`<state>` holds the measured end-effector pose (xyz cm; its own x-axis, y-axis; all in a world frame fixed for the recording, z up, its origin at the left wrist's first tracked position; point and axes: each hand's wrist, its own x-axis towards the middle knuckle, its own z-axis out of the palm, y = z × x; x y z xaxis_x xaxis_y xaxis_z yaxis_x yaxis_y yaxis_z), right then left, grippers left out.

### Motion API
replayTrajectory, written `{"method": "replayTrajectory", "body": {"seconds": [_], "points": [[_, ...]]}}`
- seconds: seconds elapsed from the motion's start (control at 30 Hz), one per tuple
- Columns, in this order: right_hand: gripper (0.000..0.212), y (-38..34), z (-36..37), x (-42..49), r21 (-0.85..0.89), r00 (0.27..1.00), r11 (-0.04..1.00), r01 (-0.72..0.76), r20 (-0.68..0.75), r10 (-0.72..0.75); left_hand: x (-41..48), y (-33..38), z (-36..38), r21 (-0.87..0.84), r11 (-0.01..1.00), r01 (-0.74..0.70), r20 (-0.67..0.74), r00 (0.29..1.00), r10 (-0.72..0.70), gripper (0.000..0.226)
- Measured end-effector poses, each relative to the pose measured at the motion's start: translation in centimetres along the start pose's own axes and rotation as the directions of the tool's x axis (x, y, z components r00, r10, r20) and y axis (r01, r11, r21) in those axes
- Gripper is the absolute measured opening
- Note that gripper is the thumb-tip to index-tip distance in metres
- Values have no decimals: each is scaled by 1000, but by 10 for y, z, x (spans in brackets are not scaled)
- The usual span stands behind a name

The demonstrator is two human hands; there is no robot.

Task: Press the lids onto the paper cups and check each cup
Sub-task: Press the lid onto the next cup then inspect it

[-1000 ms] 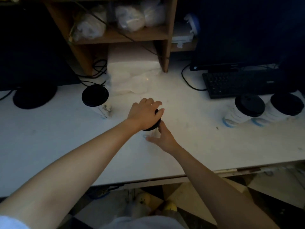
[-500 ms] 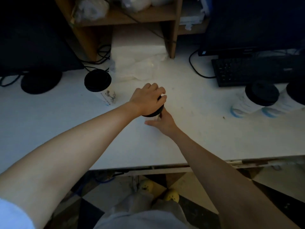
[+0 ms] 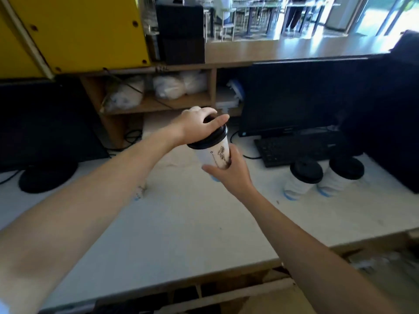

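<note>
I hold a white paper cup (image 3: 214, 155) with a brown print, lifted above the white table (image 3: 192, 223) and tilted. My right hand (image 3: 231, 173) grips its lower body from below. My left hand (image 3: 197, 125) rests on its black lid (image 3: 210, 139), fingers spread over the top. Two more lidded cups stand on the table at the right: one (image 3: 301, 177) beside the other (image 3: 340, 173). The cup that stood at the left earlier is hidden behind my left forearm.
A black keyboard (image 3: 299, 148) and monitor (image 3: 294, 100) stand behind the two cups. Another monitor with its round base (image 3: 45, 177) is at the left. A wooden shelf (image 3: 158, 103) with white bags is at the back, under a yellow panel (image 3: 79, 30).
The cup has been raised off the table and tilted, both hands still on it. The camera has tipped upward, showing the counter and room beyond, and the view is brighter.
</note>
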<state>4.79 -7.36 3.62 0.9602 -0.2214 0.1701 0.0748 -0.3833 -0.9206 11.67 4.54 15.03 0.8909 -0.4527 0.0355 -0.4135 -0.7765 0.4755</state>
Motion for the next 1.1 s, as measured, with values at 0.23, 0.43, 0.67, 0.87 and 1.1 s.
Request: {"method": "replayTrajectory", "body": {"seconds": [0.23, 0.43, 0.67, 0.87, 1.1], "points": [[77, -28, -11, -5, -286, 966, 951, 117, -191, -176, -8, 31, -24, -136, 979, 149, 129, 983, -131, 62], [54, -60, -57, -1, 344, 962, 899, -272, 89, 257, -25, 34, -52, -364, 926, -101, -55, 995, 86, 42], [68, -97, -101, 10, 386, 904, 834, -395, 324, 278, -43, 45, -60, -232, 867, -441, -342, 871, 352, 55], [48, -100, -119, 0, 568, 907, 726, -387, 374, 191, -48, 42, -47, -271, 741, -615, -374, 776, 507, 60], [17, -101, -128, -16, 632, 995, 770, -84, 89, 35, -44, 39, -50, -868, 476, -143, 1, 957, 289, 82]]}}
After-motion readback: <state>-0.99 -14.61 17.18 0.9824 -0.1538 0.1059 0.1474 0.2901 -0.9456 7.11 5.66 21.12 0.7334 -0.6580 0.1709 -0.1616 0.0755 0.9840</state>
